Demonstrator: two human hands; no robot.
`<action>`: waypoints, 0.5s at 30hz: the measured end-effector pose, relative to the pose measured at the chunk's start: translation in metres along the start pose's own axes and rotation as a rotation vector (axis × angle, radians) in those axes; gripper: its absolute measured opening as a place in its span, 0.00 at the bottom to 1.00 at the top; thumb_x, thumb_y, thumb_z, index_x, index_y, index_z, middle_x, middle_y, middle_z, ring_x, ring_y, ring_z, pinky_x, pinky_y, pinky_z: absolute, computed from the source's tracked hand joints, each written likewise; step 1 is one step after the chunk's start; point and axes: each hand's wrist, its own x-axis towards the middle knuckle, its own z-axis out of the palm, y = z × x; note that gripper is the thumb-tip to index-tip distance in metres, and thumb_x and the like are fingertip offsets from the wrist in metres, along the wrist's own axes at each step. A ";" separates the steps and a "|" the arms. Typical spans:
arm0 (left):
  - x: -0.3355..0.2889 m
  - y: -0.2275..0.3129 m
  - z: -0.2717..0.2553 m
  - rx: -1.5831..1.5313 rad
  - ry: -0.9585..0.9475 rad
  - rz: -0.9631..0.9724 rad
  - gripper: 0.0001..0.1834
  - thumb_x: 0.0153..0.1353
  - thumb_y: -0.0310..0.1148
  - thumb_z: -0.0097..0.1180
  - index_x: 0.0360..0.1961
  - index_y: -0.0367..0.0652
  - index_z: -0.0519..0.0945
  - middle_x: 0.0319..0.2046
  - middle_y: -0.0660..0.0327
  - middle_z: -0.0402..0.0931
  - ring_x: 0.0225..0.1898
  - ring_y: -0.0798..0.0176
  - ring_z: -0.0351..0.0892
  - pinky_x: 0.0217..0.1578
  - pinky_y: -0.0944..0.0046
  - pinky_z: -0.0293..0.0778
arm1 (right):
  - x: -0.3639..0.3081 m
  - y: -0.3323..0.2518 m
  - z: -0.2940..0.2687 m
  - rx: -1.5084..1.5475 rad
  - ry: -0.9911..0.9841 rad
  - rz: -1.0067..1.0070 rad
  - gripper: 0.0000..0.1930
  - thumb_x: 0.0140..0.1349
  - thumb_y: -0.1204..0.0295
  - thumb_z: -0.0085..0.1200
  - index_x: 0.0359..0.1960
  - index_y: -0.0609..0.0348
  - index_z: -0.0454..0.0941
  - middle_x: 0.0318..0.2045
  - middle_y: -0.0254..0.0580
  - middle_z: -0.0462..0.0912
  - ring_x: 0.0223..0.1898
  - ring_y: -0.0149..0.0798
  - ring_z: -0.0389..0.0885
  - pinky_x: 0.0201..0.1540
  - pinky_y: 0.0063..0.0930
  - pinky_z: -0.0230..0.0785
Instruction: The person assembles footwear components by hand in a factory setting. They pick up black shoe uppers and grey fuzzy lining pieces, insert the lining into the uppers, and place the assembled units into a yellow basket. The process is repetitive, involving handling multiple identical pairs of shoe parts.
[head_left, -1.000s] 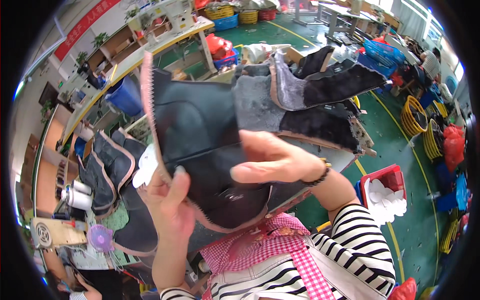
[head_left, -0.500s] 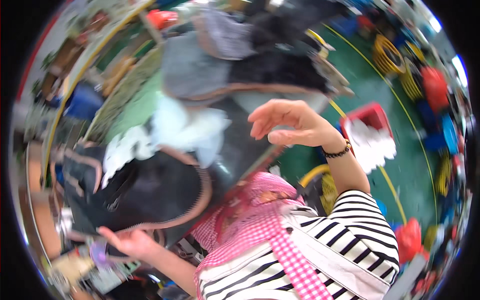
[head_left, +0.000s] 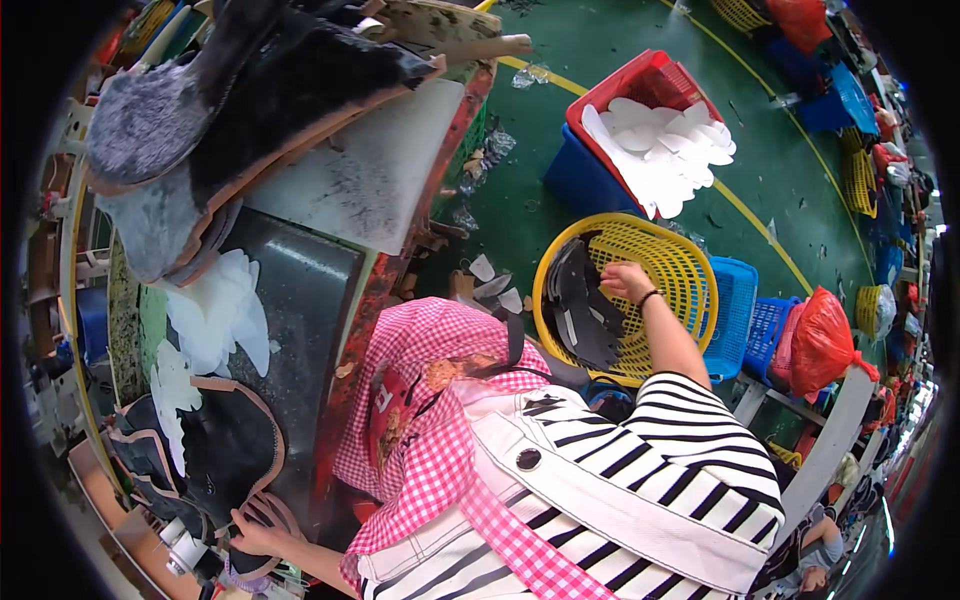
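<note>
My right hand (head_left: pixel 627 281) reaches over a yellow plastic basket (head_left: pixel 690 300). Its slightly bent fingers are apart, beside a pile of flat black cut pieces (head_left: pixel 575 310) in the basket's left half; whether they touch is hard to see. My left hand (head_left: pixel 258 535) is at the lower left, fingers apart, by the tan looping edge strips of a black hide-like sheet (head_left: pixel 235 440). Nothing shows in its grasp. Thin white sheet scraps (head_left: pixel 217 312) lie above and partly over that sheet.
Fuzzy grey and black hides (head_left: pixel 290 110) are heaped at the table's far end, over a pale board (head_left: pixel 350 165). A red bin (head_left: pixel 590 95) of white cut-outs sits on a blue one. Blue baskets (head_left: pixel 732 310) and a red bag (head_left: pixel 825 345) stand to the right; scraps litter the green floor.
My view and body have turned right. The right hand has gone from above the table into the yellow basket. The left hand stays by the black sheet's tan edge.
</note>
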 end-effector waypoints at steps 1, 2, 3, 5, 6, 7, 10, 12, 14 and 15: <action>-0.008 0.003 0.001 0.453 0.250 0.218 0.35 0.54 0.36 0.64 0.58 0.28 0.64 0.56 0.43 0.67 0.59 0.49 0.67 0.59 0.56 0.63 | 0.016 0.015 0.007 0.015 0.000 0.061 0.17 0.61 0.67 0.52 0.52 0.57 0.73 0.39 0.37 0.80 0.35 0.35 0.81 0.39 0.36 0.74; -0.017 0.009 0.002 0.481 0.221 0.370 0.36 0.54 0.36 0.63 0.60 0.29 0.63 0.57 0.43 0.66 0.60 0.48 0.66 0.59 0.56 0.63 | 0.032 0.028 0.015 0.034 0.001 0.120 0.17 0.61 0.67 0.52 0.51 0.57 0.73 0.39 0.37 0.80 0.34 0.35 0.81 0.39 0.39 0.74; -0.026 0.018 0.005 0.506 0.187 0.527 0.37 0.55 0.36 0.63 0.61 0.30 0.61 0.58 0.44 0.65 0.61 0.48 0.64 0.60 0.56 0.62 | 0.047 0.041 0.024 0.025 -0.027 0.153 0.17 0.60 0.67 0.53 0.51 0.55 0.74 0.40 0.37 0.81 0.36 0.36 0.81 0.40 0.40 0.75; -0.045 0.030 0.014 0.512 0.111 0.720 0.37 0.56 0.36 0.61 0.63 0.33 0.60 0.61 0.46 0.62 0.62 0.47 0.63 0.61 0.56 0.61 | 0.067 0.055 0.045 -0.019 -0.076 0.175 0.17 0.58 0.67 0.55 0.50 0.50 0.74 0.43 0.35 0.80 0.42 0.38 0.79 0.43 0.44 0.74; -0.056 0.037 0.022 0.503 0.075 0.670 0.37 0.56 0.36 0.61 0.64 0.34 0.59 0.61 0.47 0.63 0.62 0.48 0.63 0.61 0.56 0.61 | 0.073 0.060 0.057 -0.046 -0.096 0.167 0.18 0.57 0.68 0.56 0.51 0.48 0.75 0.45 0.34 0.79 0.47 0.39 0.78 0.45 0.47 0.72; -0.067 0.046 0.031 0.477 0.037 0.660 0.37 0.57 0.35 0.61 0.64 0.35 0.59 0.61 0.47 0.62 0.62 0.48 0.63 0.61 0.56 0.61 | 0.081 0.063 0.068 -0.144 -0.140 0.155 0.19 0.56 0.69 0.56 0.51 0.47 0.75 0.47 0.34 0.78 0.49 0.41 0.75 0.45 0.49 0.71; -0.079 0.049 0.046 0.440 -0.040 0.759 0.35 0.58 0.33 0.60 0.64 0.38 0.59 0.62 0.48 0.62 0.62 0.50 0.63 0.59 0.55 0.62 | 0.110 0.084 0.097 -0.451 -0.155 0.043 0.25 0.54 0.69 0.56 0.57 0.48 0.71 0.52 0.36 0.75 0.55 0.45 0.71 0.46 0.51 0.70; -0.093 0.057 0.053 0.427 -0.083 0.786 0.35 0.58 0.33 0.59 0.65 0.38 0.59 0.62 0.49 0.61 0.63 0.50 0.62 0.59 0.54 0.62 | 0.124 0.087 0.110 -0.682 -0.045 -0.013 0.33 0.53 0.68 0.54 0.64 0.55 0.61 0.55 0.48 0.74 0.52 0.51 0.75 0.49 0.45 0.71; -0.104 0.061 0.060 0.362 -0.139 0.764 0.35 0.59 0.34 0.58 0.66 0.40 0.58 0.64 0.50 0.60 0.64 0.51 0.60 0.59 0.50 0.61 | 0.123 0.074 0.121 -0.720 0.111 0.052 0.33 0.53 0.68 0.54 0.62 0.66 0.59 0.53 0.58 0.74 0.50 0.55 0.77 0.51 0.44 0.72; -0.111 0.063 0.060 0.361 -0.145 0.763 0.35 0.59 0.34 0.57 0.66 0.41 0.58 0.64 0.50 0.60 0.64 0.51 0.60 0.59 0.48 0.60 | 0.118 0.065 0.122 -0.684 0.131 0.093 0.33 0.54 0.67 0.55 0.61 0.68 0.59 0.53 0.59 0.74 0.51 0.55 0.77 0.52 0.44 0.71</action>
